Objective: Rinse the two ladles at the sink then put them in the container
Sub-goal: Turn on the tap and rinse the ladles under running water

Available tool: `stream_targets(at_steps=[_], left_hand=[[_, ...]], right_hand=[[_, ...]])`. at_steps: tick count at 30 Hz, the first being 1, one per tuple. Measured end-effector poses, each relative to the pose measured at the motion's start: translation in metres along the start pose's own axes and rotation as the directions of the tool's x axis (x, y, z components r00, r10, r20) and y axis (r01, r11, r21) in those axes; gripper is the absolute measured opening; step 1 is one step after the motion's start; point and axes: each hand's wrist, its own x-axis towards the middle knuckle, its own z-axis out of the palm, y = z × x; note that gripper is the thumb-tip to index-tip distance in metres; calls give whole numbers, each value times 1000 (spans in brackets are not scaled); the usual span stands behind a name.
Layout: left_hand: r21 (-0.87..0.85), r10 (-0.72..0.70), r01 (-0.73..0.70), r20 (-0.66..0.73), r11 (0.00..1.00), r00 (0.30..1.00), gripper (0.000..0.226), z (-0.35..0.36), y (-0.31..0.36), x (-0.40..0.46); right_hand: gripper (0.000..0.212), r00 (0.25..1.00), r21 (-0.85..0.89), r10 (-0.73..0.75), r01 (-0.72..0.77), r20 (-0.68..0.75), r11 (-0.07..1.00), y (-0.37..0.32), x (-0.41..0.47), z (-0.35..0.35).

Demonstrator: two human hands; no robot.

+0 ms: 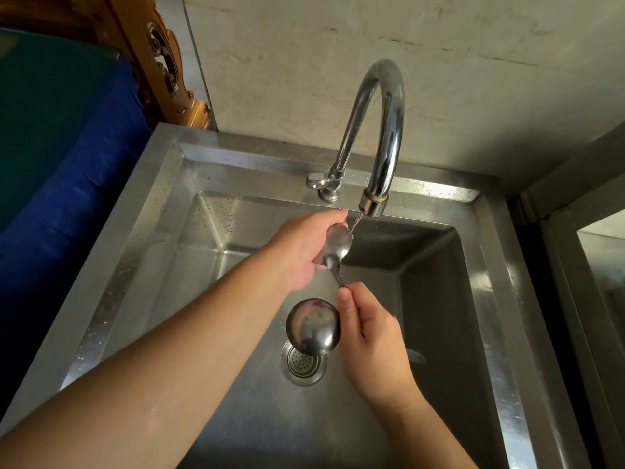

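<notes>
Two steel ladles are over the sink (189, 184). The smaller ladle (338, 245) has its bowl right under the tap spout (372, 204), where a thin stream of water runs onto it. My left hand (301, 252) cups that bowl from the left, fingers wrapped around it. My right hand (372, 336) pinches the handles just below; the handles are mostly hidden in my fist. The larger ladle (313, 326) hangs with its round bowl showing its back, just above the drain and left of my right hand.
The drain strainer (304, 367) sits in the basin floor below the large ladle. The tap lever (316, 181) is at the back rim. A blue and green cover (61, 147) lies left of the sink. A steel ledge (592, 265) is at the right.
</notes>
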Motion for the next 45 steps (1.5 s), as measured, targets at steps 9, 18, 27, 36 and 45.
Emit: stream_targets(at_steps=[9, 18, 27, 36, 45], left_hand=[[-267, -4, 53, 180, 962, 984, 38, -8, -11, -5], [30, 252, -274, 311, 961, 917, 64, -10, -23, -12], [225, 214, -225, 71, 948, 974, 59, 12, -7, -14], [74, -154, 146, 128, 987, 980, 21, 17, 10, -11], [-132, -95, 115, 152, 984, 984, 44, 4, 2, -9]], right_hand=[[40, 986, 438, 113, -156, 122, 885, 5, -3, -4], [52, 968, 611, 203, -251, 148, 751, 2, 3, -8], [42, 989, 478, 94, -139, 117, 867, 1, 5, -11], [39, 975, 497, 71, -170, 211, 851, 6, -6, -10], [42, 940, 670, 147, -323, 307, 669, 3, -6, -9]])
